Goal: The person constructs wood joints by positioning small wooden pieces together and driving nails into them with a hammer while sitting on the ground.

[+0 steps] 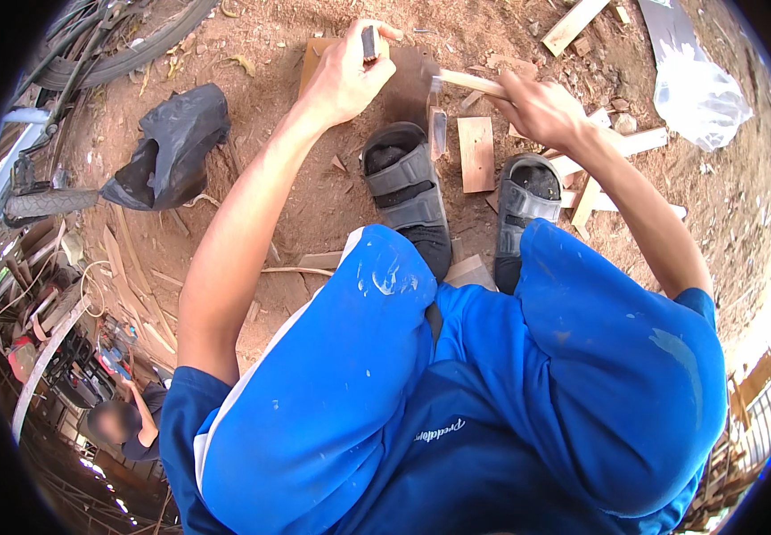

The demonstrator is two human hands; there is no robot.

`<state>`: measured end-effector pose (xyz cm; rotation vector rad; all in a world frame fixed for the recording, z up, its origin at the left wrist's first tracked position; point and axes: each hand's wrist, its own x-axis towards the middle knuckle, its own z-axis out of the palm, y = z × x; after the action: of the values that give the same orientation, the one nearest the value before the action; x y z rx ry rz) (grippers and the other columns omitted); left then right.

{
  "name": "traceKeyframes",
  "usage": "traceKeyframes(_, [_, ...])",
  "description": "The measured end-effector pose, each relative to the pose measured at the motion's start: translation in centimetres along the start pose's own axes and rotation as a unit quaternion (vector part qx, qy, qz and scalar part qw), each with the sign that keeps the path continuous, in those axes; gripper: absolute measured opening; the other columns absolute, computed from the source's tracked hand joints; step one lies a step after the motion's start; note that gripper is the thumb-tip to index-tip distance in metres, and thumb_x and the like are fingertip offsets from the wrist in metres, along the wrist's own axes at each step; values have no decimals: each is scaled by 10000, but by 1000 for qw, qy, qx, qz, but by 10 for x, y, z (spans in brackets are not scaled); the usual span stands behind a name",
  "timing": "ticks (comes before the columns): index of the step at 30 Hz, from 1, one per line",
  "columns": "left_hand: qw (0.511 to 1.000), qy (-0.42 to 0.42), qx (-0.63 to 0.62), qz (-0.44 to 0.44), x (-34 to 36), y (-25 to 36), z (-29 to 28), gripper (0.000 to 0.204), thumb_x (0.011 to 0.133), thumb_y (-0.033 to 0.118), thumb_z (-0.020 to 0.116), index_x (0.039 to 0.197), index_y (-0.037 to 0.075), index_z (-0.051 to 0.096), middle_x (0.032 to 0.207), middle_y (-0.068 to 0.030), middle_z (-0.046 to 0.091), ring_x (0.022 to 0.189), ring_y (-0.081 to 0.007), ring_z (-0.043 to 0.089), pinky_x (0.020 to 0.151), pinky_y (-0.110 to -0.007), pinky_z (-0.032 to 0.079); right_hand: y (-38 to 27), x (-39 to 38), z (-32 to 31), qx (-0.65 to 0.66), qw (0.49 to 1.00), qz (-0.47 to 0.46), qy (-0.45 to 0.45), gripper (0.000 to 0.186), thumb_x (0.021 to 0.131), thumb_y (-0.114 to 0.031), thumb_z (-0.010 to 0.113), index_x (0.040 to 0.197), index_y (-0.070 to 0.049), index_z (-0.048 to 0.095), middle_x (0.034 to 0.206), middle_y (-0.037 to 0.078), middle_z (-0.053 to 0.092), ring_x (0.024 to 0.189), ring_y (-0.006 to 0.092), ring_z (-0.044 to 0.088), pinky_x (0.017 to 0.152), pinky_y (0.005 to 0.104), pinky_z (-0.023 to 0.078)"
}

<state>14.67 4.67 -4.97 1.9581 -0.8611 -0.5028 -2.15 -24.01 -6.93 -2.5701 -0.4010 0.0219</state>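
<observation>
Head: wht txt (440, 432) on shirt (457, 486)

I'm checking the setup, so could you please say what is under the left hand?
Beneath the left hand, part of a brown board shows; whatever the palm covers is hidden.

Gripped in the right hand (541, 111), at the far side: a wooden-handled tool (473, 83), pale handle running left and slightly farther away, head blurred beyond naming. Farther left, in the left hand (348, 78): a small dark bar (369, 42) with a pale near end. Partly beneath: an orange-brown board (313, 61).
</observation>
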Motion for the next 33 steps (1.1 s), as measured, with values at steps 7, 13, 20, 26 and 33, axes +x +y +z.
traceKeyframes(7, [1000,-1,-1,2,-2,-7,-2,314,948,121,640,1251,72,576,781,6,555,752,-100,579,740,-300,507,3,1,-11,29,990,-123,70,266,1014,-318,618,982,-70,528,673,86,605,447,243,564,383,410,462])
traceKeyframes(13, [1000,-16,7,-16,-3,-6,1,331,947,131,645,1265,80,571,797,15,558,763,-100,577,750,-301,506,26,8,-41,-60,994,-67,-69,331,1031,-388,589,1049,-59,555,728,116,603,561,290,612,505,425,501])
traceKeyframes(20, [995,-75,8,-63,15,10,-15,292,1008,101,544,1288,22,574,1096,-60,700,1048,-122,665,953,-299,538,29,2,-25,-81,987,-82,-108,413,1071,-470,487,995,-70,556,814,105,584,612,277,603,516,418,505])
traceKeyframes(26, [986,-139,-65,-60,42,3,-13,305,1013,76,538,1313,48,589,1210,-68,676,1140,-137,640,1010,-298,513,1,-34,2,-59,993,-86,-57,326,1038,-395,565,1037,-68,562,870,86,598,669,248,652,525,386,566])
traceKeyframes(33, [988,-148,-38,-20,42,3,0,220,1059,168,557,1257,81,597,798,58,492,731,-50,474,700,-255,449,7,-46,-14,-44,993,-92,-62,318,1033,-380,576,1112,-71,578,919,99,602,735,287,688,583,403,585])
